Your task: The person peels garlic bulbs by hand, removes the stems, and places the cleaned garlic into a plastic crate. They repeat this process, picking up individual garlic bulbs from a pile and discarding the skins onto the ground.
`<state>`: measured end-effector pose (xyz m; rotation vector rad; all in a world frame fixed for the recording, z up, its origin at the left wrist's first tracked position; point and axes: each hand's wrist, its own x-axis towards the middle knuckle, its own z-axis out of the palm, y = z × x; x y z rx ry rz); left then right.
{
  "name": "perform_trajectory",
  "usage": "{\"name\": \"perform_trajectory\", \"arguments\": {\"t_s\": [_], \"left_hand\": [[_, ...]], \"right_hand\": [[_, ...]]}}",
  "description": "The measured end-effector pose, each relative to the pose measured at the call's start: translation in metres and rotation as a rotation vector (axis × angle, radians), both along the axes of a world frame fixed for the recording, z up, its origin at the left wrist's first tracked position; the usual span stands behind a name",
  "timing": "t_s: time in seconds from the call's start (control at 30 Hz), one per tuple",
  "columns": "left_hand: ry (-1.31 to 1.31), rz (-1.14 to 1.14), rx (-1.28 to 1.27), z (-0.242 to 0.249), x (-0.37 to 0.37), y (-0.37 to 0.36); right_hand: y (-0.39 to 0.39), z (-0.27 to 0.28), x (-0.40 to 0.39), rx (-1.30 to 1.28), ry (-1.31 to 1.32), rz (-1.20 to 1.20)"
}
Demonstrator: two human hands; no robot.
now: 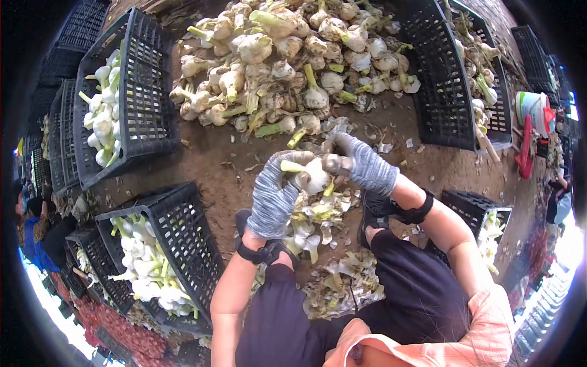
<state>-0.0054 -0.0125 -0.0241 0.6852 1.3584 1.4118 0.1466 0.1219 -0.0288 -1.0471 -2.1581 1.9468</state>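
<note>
Two gloved hands meet on one garlic bulb [316, 175]: the left hand [273, 197] is wrapped shut around its stalk to steady it, while the right hand [361, 162] pinches closed on its skin at the bulb's side. Peelings [330, 281] lie under the hands, between the knees. Ahead sits the uncleaned pile [287, 61]; crates [177, 238] of cleaned bulbs stand within reach to the left

A heap of untrimmed garlic [287, 61] lies on the dirt beyond the fingers. Black crates [143, 92] of peeled bulbs (white, stems green) sit off to their left; another crate [443, 79] stands to their right, near a white bucket [533, 105].
</note>
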Motion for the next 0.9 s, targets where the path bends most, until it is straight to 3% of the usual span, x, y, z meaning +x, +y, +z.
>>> {"name": "perform_trajectory", "arguments": {"t_s": [0.07, 0.1, 0.17, 0.23, 0.37, 0.43, 0.47, 0.5, 0.6, 0.63, 0.73, 0.77, 0.83, 0.9], "left_hand": [[0.222, -0.056, 0.097, -0.002, 0.000, 0.003], [0.221, -0.060, 0.096, -0.001, 0.000, 0.002], [0.077, -0.047, 0.020, 0.002, -0.001, -0.001], [0.002, -0.038, -0.026, 0.007, -0.004, -0.002], [0.109, -0.040, 0.012, 0.006, -0.003, -0.001], [0.327, -0.065, 0.060, 0.008, -0.002, 0.001], [0.508, -0.111, 0.082, 0.012, -0.004, 0.002], [0.509, -0.111, 0.083, 0.012, -0.005, 0.002], [0.027, -0.002, 0.045, 0.013, -0.003, -0.002], [0.029, -0.004, 0.047, 0.014, -0.003, -0.004], [-0.026, 0.029, 0.048, 0.017, -0.005, -0.005], [-0.030, 0.033, 0.047, 0.016, -0.004, -0.003], [0.058, 0.009, 0.018, 0.013, -0.002, -0.002], [0.073, 0.014, 0.028, 0.011, 0.001, 0.000]], "right_hand": [[0.000, -0.003, -0.004, -0.037, -0.052, 0.029], [0.004, -0.001, -0.002, -0.039, -0.053, 0.026], [0.014, 0.007, 0.004, -0.362, 0.050, 0.066], [0.015, 0.008, 0.008, -0.281, 0.039, 0.070], [0.003, 0.023, 0.003, -0.487, -0.057, -0.153], [-0.005, 0.025, 0.002, 0.191, -0.042, 0.088], [-0.008, 0.030, 0.000, 0.134, 0.066, 0.047], [-0.007, 0.028, 0.001, 0.135, 0.067, 0.046], [-0.003, 0.022, 0.005, 0.312, 0.049, 0.042], [-0.002, 0.008, 0.009, 0.313, 0.051, 0.039], [0.004, -0.032, 0.029, 0.460, -0.274, 0.446], [0.003, -0.026, 0.027, 0.459, -0.277, 0.452], [-0.002, -0.010, 0.023, 0.399, -0.056, 0.090], [-0.004, 0.012, 0.011, 0.390, 0.047, -0.008]]}}
